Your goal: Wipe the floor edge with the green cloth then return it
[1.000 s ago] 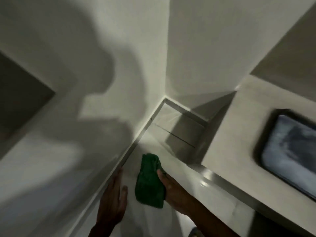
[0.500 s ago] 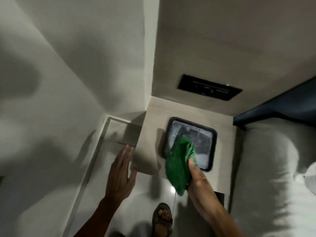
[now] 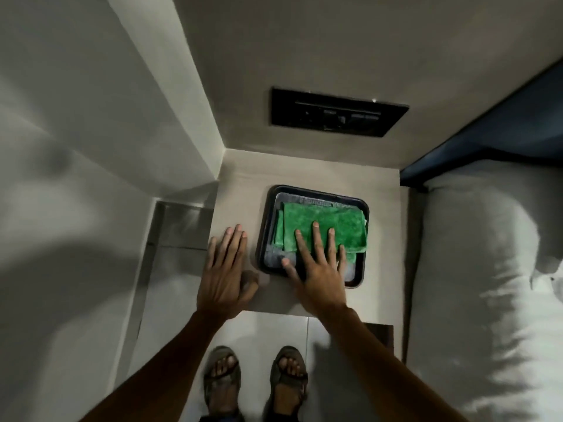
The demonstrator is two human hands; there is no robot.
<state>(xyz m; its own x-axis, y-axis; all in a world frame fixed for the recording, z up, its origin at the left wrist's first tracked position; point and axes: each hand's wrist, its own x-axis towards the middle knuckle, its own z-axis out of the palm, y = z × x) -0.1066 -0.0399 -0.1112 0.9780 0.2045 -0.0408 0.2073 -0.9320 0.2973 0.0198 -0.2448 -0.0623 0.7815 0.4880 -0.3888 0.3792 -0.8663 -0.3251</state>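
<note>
We find the cloth (image 3: 323, 228) no longer hanging from the right hand (image 3: 318, 269); it now lies flat in the tray (image 3: 262, 239) under spread fingers (image 3: 316, 236); left hand (image 3: 225, 269) flat, fingers together; return appears complete.

Bare forearms, no sleeves — strappy dark sandals (image 3: 255, 388) on both feet.

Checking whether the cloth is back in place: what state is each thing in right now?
Green cloth: folded, lying flat in the tray.
Tray: on the bedside table, holding the cloth.
Right hand: open, fingers spread flat on the cloth.
Left hand: open, flat over the bedside table beside the tray, holding nothing.
Wall panel: dark; switches too blurred to read.
</note>
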